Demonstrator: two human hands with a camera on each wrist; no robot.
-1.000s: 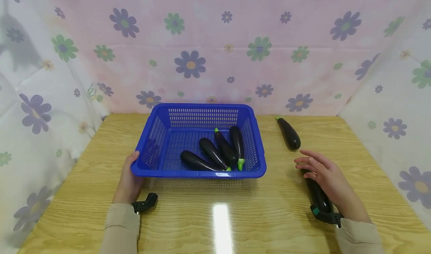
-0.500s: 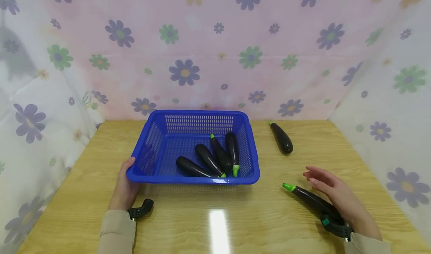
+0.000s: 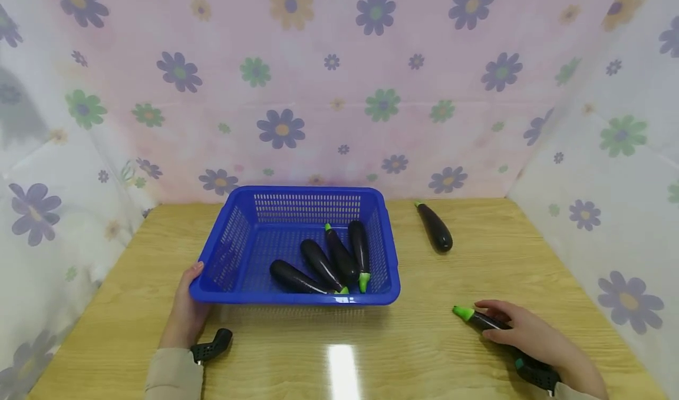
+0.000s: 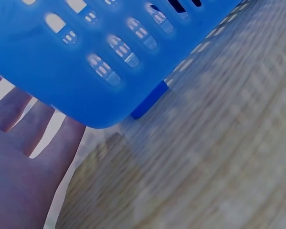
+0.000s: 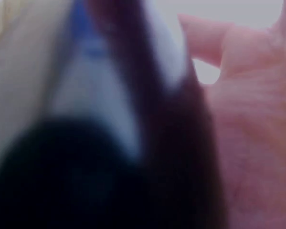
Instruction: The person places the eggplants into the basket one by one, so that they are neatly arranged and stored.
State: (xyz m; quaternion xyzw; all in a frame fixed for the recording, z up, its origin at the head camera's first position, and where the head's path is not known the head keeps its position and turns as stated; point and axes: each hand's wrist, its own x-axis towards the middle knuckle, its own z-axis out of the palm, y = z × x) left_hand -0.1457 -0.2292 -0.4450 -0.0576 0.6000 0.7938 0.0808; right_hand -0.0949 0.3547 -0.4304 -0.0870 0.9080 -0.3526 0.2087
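Note:
At the left end of the blue plastic basket [image 3: 290, 298], my left hand [image 3: 185, 306] holds the corner, thumb over the rim. Its fingers [image 4: 26, 117] lie against the outer wall in the left wrist view. Several dark eggplants [image 3: 319, 263] with green stems lie inside, toward the right. My right hand [image 3: 530, 332] is on another eggplant [image 3: 490, 322] at the front right, thumb on the near side and fingers on the far side. Its green stem points to the back left. In the right wrist view this eggplant [image 5: 181, 157] is blurred, beside the palm.
One more eggplant [image 3: 436, 228] lies on the wooden table [image 3: 414, 341] to the right of the basket, toward the back. Flowered cloth [image 3: 339, 93] hangs behind the table and along both sides. A wrist camera mount [image 3: 212, 346] sticks out by my left sleeve.
The eggplant at the right has turned from pointing away to lying slantwise, stem to the left. My right hand has come down onto it. The whole head view has shifted; the left hand stays at the basket.

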